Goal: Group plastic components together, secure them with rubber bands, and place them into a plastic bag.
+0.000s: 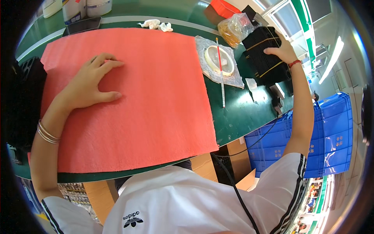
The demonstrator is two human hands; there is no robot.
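Note:
My left hand lies on a pink-red foam sheet, with its thumb and fingers apart and nothing in them. Off to the right, my right hand grips a stack of black ridged blocks or trays bound with yellow bands. Its thumb presses on the near face while the fingers reach round the far side, partly hidden. What exactly the black pieces are, I cannot tell. Between the sheet and the stack, a roll of cream tape rests on bubble wrap, with a thin red-and-white stick across it.
A clear bag of yellow bands and a red bin are at the back right. Crumpled tissue, a dark flat device and white bottles line the back. Black parts stand left; blue crates stand right.

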